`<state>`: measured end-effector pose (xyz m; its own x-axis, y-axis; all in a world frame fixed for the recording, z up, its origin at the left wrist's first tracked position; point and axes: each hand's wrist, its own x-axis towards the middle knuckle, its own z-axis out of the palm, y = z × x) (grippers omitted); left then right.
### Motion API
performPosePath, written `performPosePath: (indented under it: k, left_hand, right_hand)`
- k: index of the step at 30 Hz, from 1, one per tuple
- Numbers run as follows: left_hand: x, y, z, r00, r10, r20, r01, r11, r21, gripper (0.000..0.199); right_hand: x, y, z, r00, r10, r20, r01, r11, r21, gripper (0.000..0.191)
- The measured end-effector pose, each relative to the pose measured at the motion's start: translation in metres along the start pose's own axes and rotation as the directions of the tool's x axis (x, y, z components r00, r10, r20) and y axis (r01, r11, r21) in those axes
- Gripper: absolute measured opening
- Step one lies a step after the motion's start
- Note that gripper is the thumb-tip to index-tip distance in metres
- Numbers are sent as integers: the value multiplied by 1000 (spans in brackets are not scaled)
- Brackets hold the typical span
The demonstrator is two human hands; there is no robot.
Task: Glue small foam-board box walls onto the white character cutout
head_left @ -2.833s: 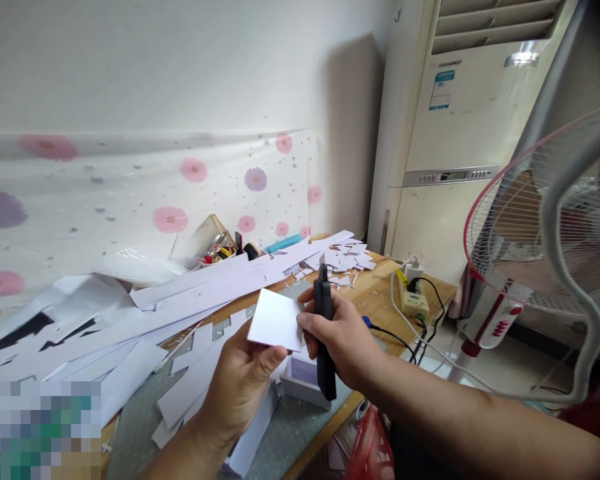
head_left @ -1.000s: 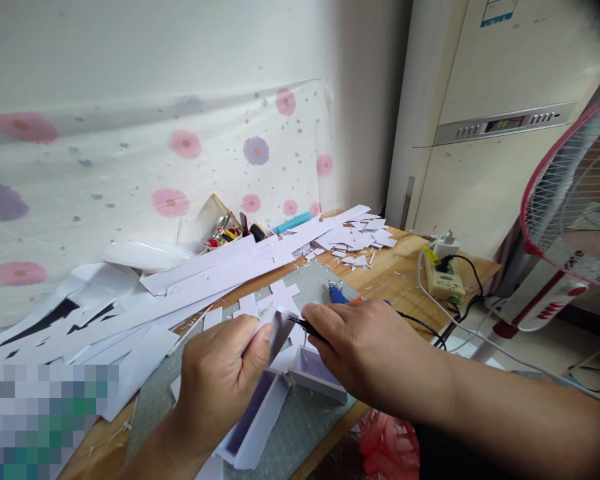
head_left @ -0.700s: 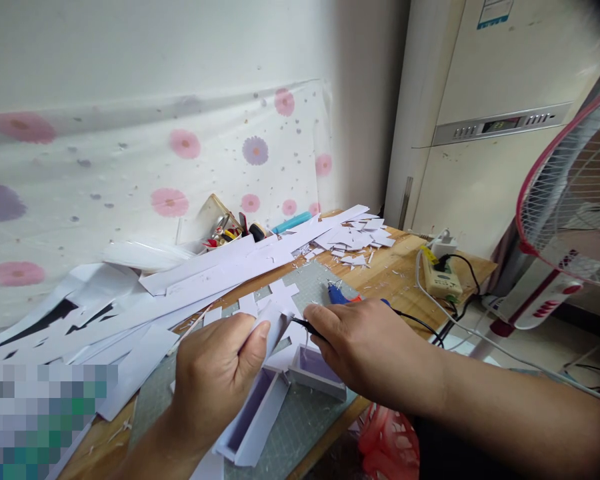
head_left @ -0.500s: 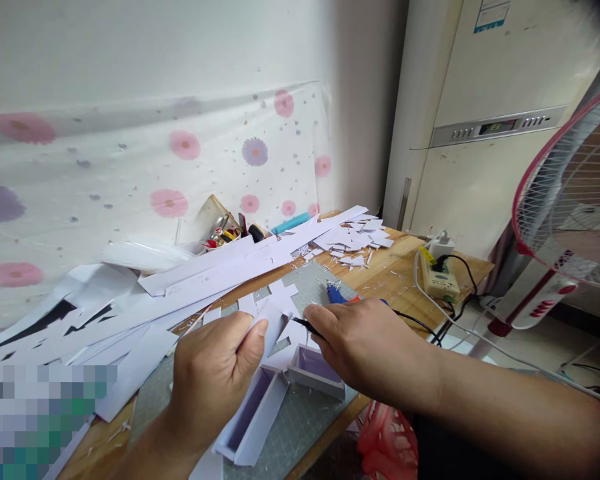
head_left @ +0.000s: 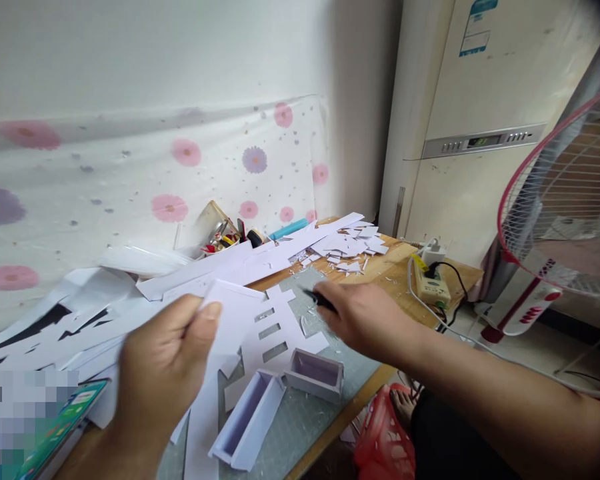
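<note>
Above the wooden surface (head_left: 395,257), the left hand (head_left: 167,363) pinches a smooth white board (head_left: 227,307) between fingers that partly hide it. Two open oblong boxes (head_left: 261,427) stand on the grey cutting mat (head_left: 300,433), near a white sheet (head_left: 294,337) with three rectangular slots; rightmost, the right hand (head_left: 367,315) wraps its fingers round a black knife (head_left: 324,301), handle mostly covered, blade blurred.

Wht board (head_left: 230,310) – tilted, blk knife (head_left: 323,301) – blurred

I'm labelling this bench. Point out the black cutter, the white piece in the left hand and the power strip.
Black cutter (head_left: 323,301), head view: its body.
White piece (head_left: 230,317), head view: flat face.
Power strip (head_left: 432,288), head view: top face.
</note>
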<state>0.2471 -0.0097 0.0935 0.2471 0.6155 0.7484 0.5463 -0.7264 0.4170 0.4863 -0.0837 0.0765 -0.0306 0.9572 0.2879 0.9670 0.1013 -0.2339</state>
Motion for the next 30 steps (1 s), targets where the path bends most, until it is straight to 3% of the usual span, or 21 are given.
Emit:
performPosePath:
  k: [2,3,5,7,10,13,17,19,21,23,24,27,30]
  left_hand:
    - [0,-1,7,973,-105,206,140,976,-165,40]
    - [-1,-1,12,942,-133,308,208,952,-224,40]
    - [-4,-1,22,861,-125,493,305,903,-304,41]
    - [-7,-1,29,792,-68,607,339,875,-345,42]
    - [-9,1,32,754,-18,657,339,867,-365,44]
    - [-10,0,31,725,7,689,365,844,-392,46]
    - [-13,-7,31,645,31,763,491,748,-446,43]
    - [-14,-11,34,625,20,780,543,707,-453,43]
    - [-14,-14,37,630,-1,777,563,689,-456,41]
    - [-15,-16,41,649,-29,760,572,677,-462,42]
    - [-15,-16,42,662,-49,748,577,670,-467,42]
    - [-15,-14,45,684,-108,721,617,613,-493,39]
    - [-16,-8,45,689,-147,709,671,500,-548,35]
  right_hand:
    - [4,4,-2,991,68,-114,-31,954,298,20]
    - [6,4,-2,988,83,-131,-13,887,462,22]
    - [9,3,-1,995,69,-70,7,660,751,29]
    - [11,-1,0,999,-4,46,-40,410,911,41]
    - [15,-7,2,985,-79,150,-131,209,969,49]
    - [17,-10,4,972,-112,209,-195,119,974,44]
    - [19,-7,7,958,-166,235,-236,9,972,37]
    - [24,-2,10,965,-121,233,-225,73,972,31]
    - [34,7,14,987,15,163,-158,354,922,21]
    - [45,17,19,988,155,-2,-107,688,718,11]
    - [49,22,21,979,193,-69,-106,765,635,9]
    - [53,28,25,969,191,-159,-76,838,541,5]
    - [41,21,26,970,12,-243,107,875,472,5]
